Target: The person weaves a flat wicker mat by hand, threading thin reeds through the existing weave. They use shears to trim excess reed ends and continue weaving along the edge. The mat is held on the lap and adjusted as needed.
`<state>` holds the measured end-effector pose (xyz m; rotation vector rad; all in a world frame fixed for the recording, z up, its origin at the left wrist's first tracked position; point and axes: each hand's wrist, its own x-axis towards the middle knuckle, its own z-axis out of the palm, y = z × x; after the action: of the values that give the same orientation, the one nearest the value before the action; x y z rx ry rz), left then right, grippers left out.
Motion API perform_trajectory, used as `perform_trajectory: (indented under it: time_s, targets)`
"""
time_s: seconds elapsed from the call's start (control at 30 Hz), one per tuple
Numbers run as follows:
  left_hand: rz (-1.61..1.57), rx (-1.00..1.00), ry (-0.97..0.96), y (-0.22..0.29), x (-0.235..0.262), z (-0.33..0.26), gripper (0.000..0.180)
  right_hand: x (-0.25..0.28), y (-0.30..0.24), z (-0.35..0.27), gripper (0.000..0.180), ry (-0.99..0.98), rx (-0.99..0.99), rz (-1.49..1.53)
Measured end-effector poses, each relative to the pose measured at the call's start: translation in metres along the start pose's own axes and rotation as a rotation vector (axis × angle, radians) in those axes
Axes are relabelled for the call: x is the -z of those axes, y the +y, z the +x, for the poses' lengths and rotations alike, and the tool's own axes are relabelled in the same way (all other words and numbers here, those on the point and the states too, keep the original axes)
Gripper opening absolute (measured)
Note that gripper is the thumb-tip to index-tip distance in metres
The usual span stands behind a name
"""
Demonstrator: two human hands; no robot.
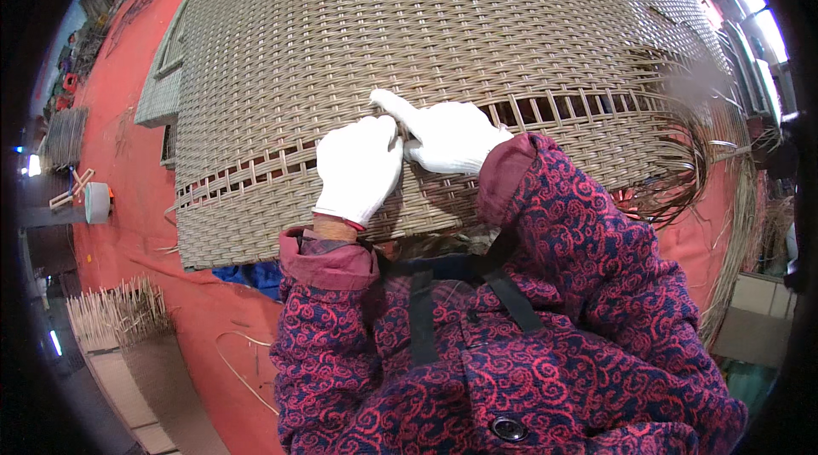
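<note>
A large panel of brownish-grey wicker weave (375, 20) lies in front of me, with a row of open gaps (562, 106) crossing its nearer part. Both my hands wear white knitted gloves and meet at this row. My left hand (360, 167) is closed, its fingers curled down against the weave. Beside it, my right hand (447, 138) has one finger stretched to the upper left over the weave, the rest bent in toward my left hand. Whatever the fingertips pinch is hidden. Loose strands (682, 174) hang in a tangle from the panel's right edge.
Red floor covering (119, 157) surrounds the panel. At left are a white roll (98, 203) by crossed sticks and a bundle of cut strands (119, 314) on a box. Long loose strands (733, 259) run down the right. Blue material (247, 276) shows under the near edge.
</note>
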<state>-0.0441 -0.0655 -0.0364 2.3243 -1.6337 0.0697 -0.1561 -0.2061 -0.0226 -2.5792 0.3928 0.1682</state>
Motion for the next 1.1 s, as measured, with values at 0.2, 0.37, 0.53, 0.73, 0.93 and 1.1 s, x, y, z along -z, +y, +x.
perform_trajectory:
  time_s: [0.2, 0.37, 0.53, 0.73, 0.93, 1.1]
  targets:
    - [-0.352, 0.174, 0.035, -0.002, -0.009, 0.0, 0.021, 0.003, 0.018, 0.008, 0.069, 0.001, -0.016, 0.427]
    - [-0.436, 0.161, 0.204, 0.004, -0.013, -0.008, 0.014, -0.001, 0.019, 0.002, 0.059, 0.134, -0.056, 0.809]
    - [-0.473, 0.099, 0.331, 0.002, -0.015, -0.01, 0.012, 0.011, 0.021, -0.027, 0.042, 0.311, -0.198, 1.157]
    - [-0.489, 0.124, 0.46, 0.001, -0.018, -0.009, 0.011, 0.02, 0.035, -0.036, 0.031, 0.274, -0.171, 1.161]
    - [-0.562, 0.215, 0.366, -0.001, -0.017, -0.01, 0.014, 0.027, 0.043, -0.028, 0.02, 0.075, -0.073, 1.091]
    - [-0.622, 0.258, 0.378, -0.002, -0.02, -0.01, 0.012, 0.031, 0.03, -0.008, 0.022, -0.053, 0.11, 0.951]
